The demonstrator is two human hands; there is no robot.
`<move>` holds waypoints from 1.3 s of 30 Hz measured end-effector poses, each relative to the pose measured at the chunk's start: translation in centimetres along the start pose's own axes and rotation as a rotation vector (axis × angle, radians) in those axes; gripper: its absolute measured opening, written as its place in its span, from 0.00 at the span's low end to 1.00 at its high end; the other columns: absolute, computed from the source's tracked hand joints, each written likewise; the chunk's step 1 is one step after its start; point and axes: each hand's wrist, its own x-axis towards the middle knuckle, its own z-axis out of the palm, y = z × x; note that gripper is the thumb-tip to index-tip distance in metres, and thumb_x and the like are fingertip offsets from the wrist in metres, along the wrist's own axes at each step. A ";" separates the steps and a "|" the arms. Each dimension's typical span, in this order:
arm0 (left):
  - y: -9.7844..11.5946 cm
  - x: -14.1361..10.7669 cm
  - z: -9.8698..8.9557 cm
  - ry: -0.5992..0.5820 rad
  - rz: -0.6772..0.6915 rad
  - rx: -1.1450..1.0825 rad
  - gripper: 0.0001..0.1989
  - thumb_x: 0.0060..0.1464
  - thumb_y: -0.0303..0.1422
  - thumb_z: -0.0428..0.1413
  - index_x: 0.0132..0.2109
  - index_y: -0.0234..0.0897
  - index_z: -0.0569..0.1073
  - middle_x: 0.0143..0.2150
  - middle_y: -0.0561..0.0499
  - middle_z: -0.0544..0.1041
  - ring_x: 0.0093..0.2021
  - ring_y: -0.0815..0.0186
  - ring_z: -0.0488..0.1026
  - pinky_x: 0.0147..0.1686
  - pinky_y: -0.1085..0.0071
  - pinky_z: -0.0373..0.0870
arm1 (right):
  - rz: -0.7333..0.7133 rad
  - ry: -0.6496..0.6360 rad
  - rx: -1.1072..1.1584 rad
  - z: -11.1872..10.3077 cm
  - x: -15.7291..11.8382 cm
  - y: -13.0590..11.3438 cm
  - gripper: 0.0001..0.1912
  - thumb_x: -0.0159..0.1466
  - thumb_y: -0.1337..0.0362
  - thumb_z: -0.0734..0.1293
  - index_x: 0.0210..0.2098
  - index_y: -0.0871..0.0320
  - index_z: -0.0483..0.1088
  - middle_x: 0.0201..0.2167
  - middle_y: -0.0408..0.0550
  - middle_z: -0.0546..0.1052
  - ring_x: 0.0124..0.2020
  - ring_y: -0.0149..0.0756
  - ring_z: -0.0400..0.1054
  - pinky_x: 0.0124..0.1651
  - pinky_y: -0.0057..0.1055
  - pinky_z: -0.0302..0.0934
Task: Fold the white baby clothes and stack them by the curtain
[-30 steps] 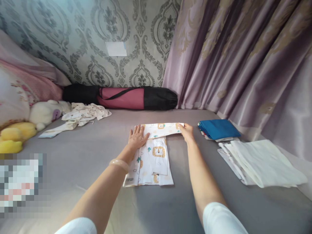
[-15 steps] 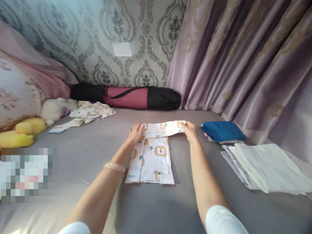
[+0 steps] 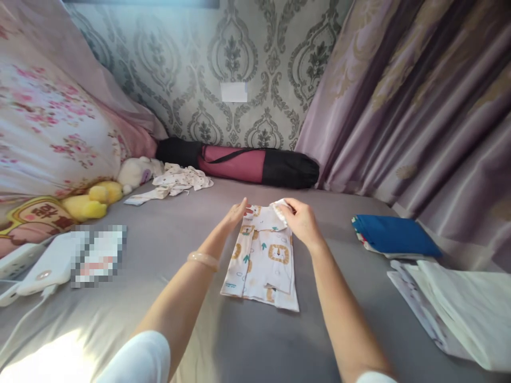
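A white cloth printed with lions [image 3: 259, 260] lies folded into a narrow shape on the grey sheet [image 3: 167, 239]. My right hand [image 3: 300, 215] pinches a bunched flap at its far right corner and turns it inward. At the far left corner is my left hand [image 3: 238, 213], its fingers apart and touching or just beside the fabric edge. A pale bangle [image 3: 203, 260] is on my left wrist.
Folded blue cloth [image 3: 395, 234] and pale folded cloths [image 3: 467, 308] lie at the right. A black and maroon bag [image 3: 239, 164] runs along the wall. Crumpled spotted cloth [image 3: 179, 180], yellow plush [image 3: 93, 201], and a white power bank [image 3: 54, 263] are at the left.
The far strip was stretched between both hands; now its right end is folded inward in my right hand. My left hand has loosened. The view has swung left.
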 end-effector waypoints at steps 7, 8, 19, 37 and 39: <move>0.6 2.8 -0.4 0.004 -0.123 0.009 0.34 0.61 0.54 0.40 0.49 0.26 0.73 0.42 0.37 0.80 0.37 0.61 0.75 0.33 0.72 0.67 | -0.235 -0.411 -0.211 3.0 -3.4 -5.4 0.12 0.68 0.64 0.60 0.44 0.53 0.74 0.42 0.45 0.79 0.46 0.35 0.70 0.48 0.29 0.57; 0.5 3.0 -0.4 0.022 -0.129 0.020 0.32 0.60 0.53 0.43 0.48 0.26 0.74 0.40 0.38 0.80 0.36 0.62 0.75 0.33 0.72 0.67 | -0.254 -0.482 -0.254 3.4 -3.9 -5.8 0.12 0.68 0.65 0.59 0.43 0.53 0.74 0.42 0.45 0.79 0.46 0.36 0.70 0.47 0.29 0.57; -0.3 3.5 0.2 0.078 -0.044 0.065 0.22 0.47 0.27 0.58 0.52 0.31 0.74 0.31 0.51 0.75 0.28 0.70 0.70 0.28 0.77 0.66 | -0.332 -0.851 -0.428 5.8 -6.7 -6.7 0.12 0.64 0.71 0.61 0.42 0.57 0.75 0.41 0.51 0.77 0.42 0.39 0.71 0.39 0.31 0.56; -1.4 3.9 1.2 0.125 0.012 0.233 0.18 0.49 0.26 0.54 0.48 0.31 0.78 0.32 0.48 0.78 0.28 0.67 0.72 0.31 0.74 0.68 | -0.327 -1.061 -0.512 4.6 -7.5 -8.0 0.08 0.63 0.64 0.65 0.38 0.61 0.74 0.42 0.56 0.76 0.43 0.46 0.71 0.43 0.36 0.61; -1.1 3.6 0.9 0.147 0.040 0.276 0.18 0.51 0.28 0.55 0.50 0.31 0.77 0.37 0.47 0.78 0.33 0.65 0.74 0.36 0.72 0.70 | -0.316 -1.060 -0.455 4.2 -6.8 -7.6 0.10 0.65 0.60 0.64 0.37 0.59 0.75 0.39 0.53 0.77 0.42 0.45 0.72 0.42 0.35 0.61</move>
